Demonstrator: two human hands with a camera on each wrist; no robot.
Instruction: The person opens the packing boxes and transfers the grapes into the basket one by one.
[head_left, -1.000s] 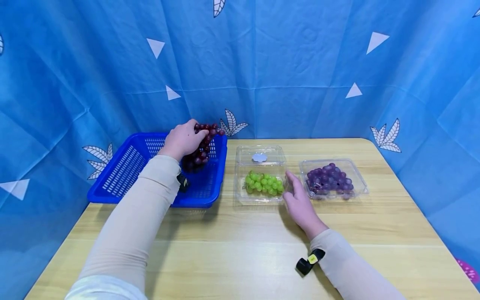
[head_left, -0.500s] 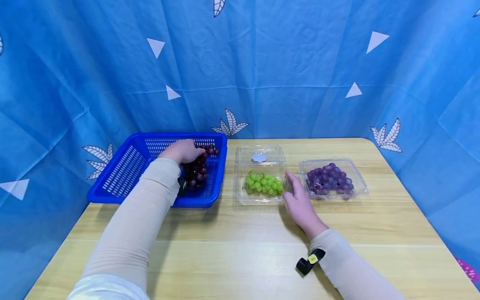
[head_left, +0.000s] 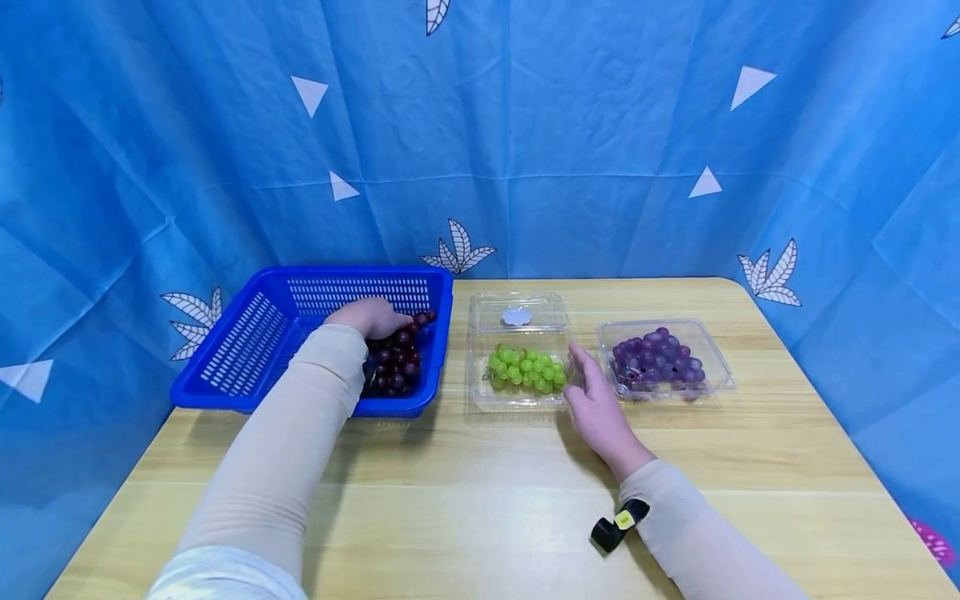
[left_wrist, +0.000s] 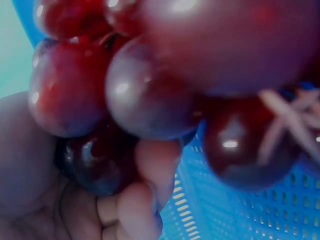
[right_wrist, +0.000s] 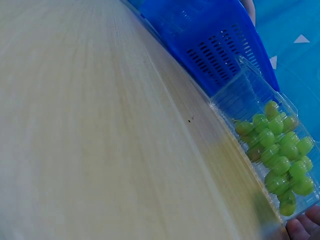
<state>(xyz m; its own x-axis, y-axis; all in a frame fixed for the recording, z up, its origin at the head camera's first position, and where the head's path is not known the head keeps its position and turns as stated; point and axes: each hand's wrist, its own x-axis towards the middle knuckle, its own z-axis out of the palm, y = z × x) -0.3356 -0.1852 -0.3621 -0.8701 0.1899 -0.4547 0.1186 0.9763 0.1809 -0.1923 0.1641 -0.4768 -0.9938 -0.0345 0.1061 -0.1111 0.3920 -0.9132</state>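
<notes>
Inside the blue plastic basket (head_left: 232, 354), my left hand (head_left: 367, 317) grips a bunch of dark red grapes (head_left: 395, 367). Close up in the left wrist view, curled fingers (left_wrist: 137, 212) hold the grapes (left_wrist: 70, 90) from below, with part of the stem showing. My right hand (head_left: 600, 412) lies with loosely extended fingers along the right side of a clear plastic box (head_left: 517, 402). Green grapes (head_left: 527, 369) lie in that box; its lid (head_left: 543, 307), bearing a white label, is folded back. Only the fingertips (right_wrist: 297, 229) of this hand show in the right wrist view.
To the right, another clear box (head_left: 716, 367) contains purple grapes (head_left: 658, 358). Everything stands on a light wooden table (head_left: 465, 517). A blue patterned curtain (head_left: 600, 125) hangs behind and at both sides.
My left hand has lowered the red grapes from the basket's rim height down into its right part, moving slightly nearer to me. The right hand stays where it was.
</notes>
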